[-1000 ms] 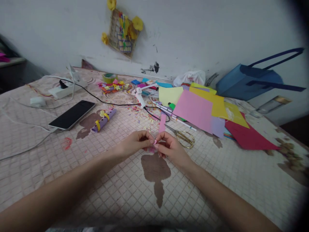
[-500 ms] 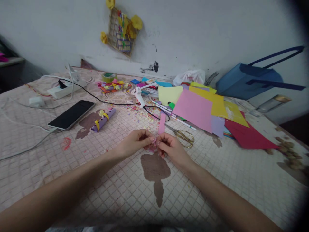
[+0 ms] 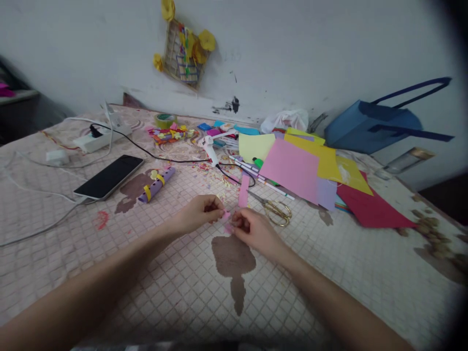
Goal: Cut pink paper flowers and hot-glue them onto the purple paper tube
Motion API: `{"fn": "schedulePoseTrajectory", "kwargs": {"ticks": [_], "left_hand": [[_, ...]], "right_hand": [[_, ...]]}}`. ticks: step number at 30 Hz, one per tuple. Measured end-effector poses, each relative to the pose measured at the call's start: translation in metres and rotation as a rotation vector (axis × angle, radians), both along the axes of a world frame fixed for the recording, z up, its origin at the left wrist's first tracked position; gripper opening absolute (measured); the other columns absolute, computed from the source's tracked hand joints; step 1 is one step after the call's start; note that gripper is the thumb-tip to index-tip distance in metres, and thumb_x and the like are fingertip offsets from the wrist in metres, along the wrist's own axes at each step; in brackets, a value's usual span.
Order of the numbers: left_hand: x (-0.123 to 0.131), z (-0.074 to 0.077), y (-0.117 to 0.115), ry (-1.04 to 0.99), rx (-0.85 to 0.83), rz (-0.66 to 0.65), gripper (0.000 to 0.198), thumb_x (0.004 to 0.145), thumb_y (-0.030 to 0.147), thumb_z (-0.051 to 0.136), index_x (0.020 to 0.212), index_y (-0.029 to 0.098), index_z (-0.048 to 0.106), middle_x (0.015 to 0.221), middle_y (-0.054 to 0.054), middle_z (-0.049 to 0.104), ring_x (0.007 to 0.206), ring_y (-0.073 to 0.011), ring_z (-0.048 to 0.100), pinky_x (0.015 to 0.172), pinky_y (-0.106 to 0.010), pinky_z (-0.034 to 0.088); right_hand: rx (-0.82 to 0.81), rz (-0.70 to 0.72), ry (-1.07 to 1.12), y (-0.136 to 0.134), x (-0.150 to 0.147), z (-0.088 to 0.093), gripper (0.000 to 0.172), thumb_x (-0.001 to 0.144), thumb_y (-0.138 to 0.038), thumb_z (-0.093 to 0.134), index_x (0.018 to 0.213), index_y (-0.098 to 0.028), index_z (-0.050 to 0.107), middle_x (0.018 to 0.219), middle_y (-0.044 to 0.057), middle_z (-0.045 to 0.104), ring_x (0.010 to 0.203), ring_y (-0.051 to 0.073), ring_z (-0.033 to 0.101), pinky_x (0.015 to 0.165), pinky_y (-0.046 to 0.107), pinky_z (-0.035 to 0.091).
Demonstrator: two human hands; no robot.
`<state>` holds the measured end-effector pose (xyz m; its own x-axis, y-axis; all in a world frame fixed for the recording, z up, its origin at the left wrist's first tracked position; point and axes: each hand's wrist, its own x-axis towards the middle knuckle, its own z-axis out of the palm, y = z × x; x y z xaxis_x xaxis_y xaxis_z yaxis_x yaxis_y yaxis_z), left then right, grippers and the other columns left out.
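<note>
My left hand (image 3: 199, 214) and my right hand (image 3: 254, 229) pinch a small piece of pink paper (image 3: 227, 219) between them, low over the tiled-pattern table cover (image 3: 183, 273). Its shape is mostly hidden by my fingers. A narrow pink paper strip (image 3: 243, 192) lies just beyond my right hand, and gold-handled scissors (image 3: 278, 213) lie open to its right. A purple paper roll with yellow bands (image 3: 155, 185) rests left of my hands.
Coloured paper sheets (image 3: 290, 168) are piled at the right, with markers beside them. A white glue gun (image 3: 210, 148) and its black cord sit behind my hands. To the left are a black phone (image 3: 108, 176) and a power strip (image 3: 97, 139). Paper scraps are scattered around.
My hands have drawn slightly apart, and the pink piece now shows between them. The whole view has shifted a little, with no other object visibly moved.
</note>
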<state>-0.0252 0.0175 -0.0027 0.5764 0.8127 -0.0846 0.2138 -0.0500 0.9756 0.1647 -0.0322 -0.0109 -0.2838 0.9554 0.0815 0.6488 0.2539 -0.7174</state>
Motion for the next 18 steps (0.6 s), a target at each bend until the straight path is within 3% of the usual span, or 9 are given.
{"fn": "schedulePoseTrajectory", "kwargs": {"ticks": [5, 11, 18], "left_hand": [[0.0, -0.001, 0.002, -0.015, -0.064, 0.031, 0.021, 0.071, 0.033, 0.062, 0.072, 0.012, 0.057, 0.059, 0.002, 0.054, 0.054, -0.0085, 0.049, 0.051, -0.021, 0.037], [0.0, -0.009, 0.006, -0.105, -0.126, 0.084, 0.024, 0.069, 0.035, 0.064, 0.07, 0.012, 0.055, 0.06, 0.0, 0.056, 0.053, -0.0084, 0.05, 0.052, -0.022, 0.039], [0.006, -0.009, 0.001, -0.228, -0.174, 0.102, 0.035, 0.067, 0.045, 0.066, 0.072, 0.012, 0.055, 0.061, 0.0, 0.056, 0.055, -0.0088, 0.052, 0.055, -0.023, 0.042]], "right_hand": [[0.053, 0.008, -0.085, -0.002, -0.006, -0.003, 0.004, 0.076, -0.016, 0.056, 0.073, -0.019, 0.055, 0.072, 0.0, 0.057, 0.066, 0.013, 0.052, 0.06, 0.024, 0.036], [-0.011, -0.081, 0.318, 0.003, -0.004, 0.002, 0.01, 0.082, -0.026, 0.052, 0.076, -0.019, 0.05, 0.071, -0.001, 0.051, 0.059, 0.011, 0.047, 0.055, 0.022, 0.038], [-0.102, -0.122, 0.547, 0.018, -0.024, 0.0, 0.017, 0.081, -0.033, 0.055, 0.075, -0.02, 0.047, 0.062, -0.003, 0.048, 0.05, 0.01, 0.045, 0.046, 0.022, 0.038]]}}
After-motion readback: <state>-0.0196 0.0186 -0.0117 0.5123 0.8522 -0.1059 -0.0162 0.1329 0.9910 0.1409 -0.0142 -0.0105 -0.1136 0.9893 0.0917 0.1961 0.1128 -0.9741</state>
